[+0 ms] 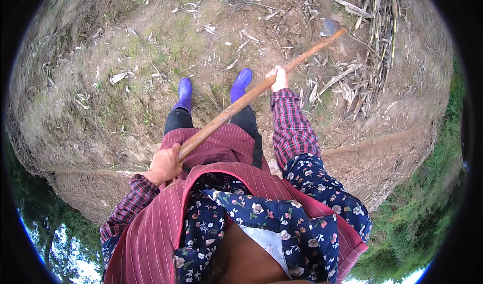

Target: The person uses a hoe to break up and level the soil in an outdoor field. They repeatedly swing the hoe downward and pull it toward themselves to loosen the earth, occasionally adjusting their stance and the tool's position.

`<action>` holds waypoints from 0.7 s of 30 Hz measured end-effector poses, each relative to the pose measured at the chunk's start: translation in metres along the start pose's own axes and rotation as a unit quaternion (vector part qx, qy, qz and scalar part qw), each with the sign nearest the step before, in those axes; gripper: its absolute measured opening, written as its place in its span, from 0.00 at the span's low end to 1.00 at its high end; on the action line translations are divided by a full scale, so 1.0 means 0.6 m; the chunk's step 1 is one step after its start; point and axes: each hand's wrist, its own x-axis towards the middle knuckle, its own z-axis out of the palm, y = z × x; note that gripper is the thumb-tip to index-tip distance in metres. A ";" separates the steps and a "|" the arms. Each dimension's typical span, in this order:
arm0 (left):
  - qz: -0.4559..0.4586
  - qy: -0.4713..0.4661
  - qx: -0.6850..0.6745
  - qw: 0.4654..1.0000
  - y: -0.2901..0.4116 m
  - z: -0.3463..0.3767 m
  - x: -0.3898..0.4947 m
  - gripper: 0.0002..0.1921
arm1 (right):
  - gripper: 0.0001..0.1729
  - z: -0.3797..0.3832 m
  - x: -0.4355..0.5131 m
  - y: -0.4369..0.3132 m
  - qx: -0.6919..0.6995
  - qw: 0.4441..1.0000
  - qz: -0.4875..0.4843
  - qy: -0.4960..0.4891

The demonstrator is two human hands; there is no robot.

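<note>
A long wooden handle (230, 112) crosses diagonally before me, from lower left to upper right. My left hand (165, 164) is closed round its near end, close to my waist. Farther along, about mid-handle, my right hand (278, 78) grips it with the arm stretched forward. Beside the handle's far end a grey metal blade (329, 26), seemingly a hoe's, rests at the soil; how it joins the handle is not clear.
Dry corn stalks (380, 31) lie in a long heap at the right, with withered leaves (351, 89) below them. My purple rubber boots (185, 93) stand apart on bare soil scattered with dry husks. Green bushes (411, 216) border the ground at lower right.
</note>
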 end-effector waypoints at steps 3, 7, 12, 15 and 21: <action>-0.108 0.027 0.087 0.990 -0.183 0.021 -0.117 0.12 | 0.14 0.080 -0.170 0.181 0.022 0.997 0.068 0.024; -0.219 0.093 0.066 0.969 -0.404 0.070 -0.275 0.08 | 0.10 0.111 -0.312 0.388 0.057 0.964 0.255 0.041; -0.161 0.117 0.058 0.978 -0.401 0.085 -0.156 0.08 | 0.08 0.102 -0.219 0.348 0.031 0.985 0.149 0.083; -0.108 0.150 0.042 0.982 -0.365 0.084 -0.039 0.08 | 0.08 0.093 -0.166 0.245 0.043 0.995 0.076 0.036; 0.032 0.159 0.032 0.986 -0.216 0.095 0.199 0.09 | 0.13 0.081 -0.161 -0.033 0.012 0.993 -0.114 0.015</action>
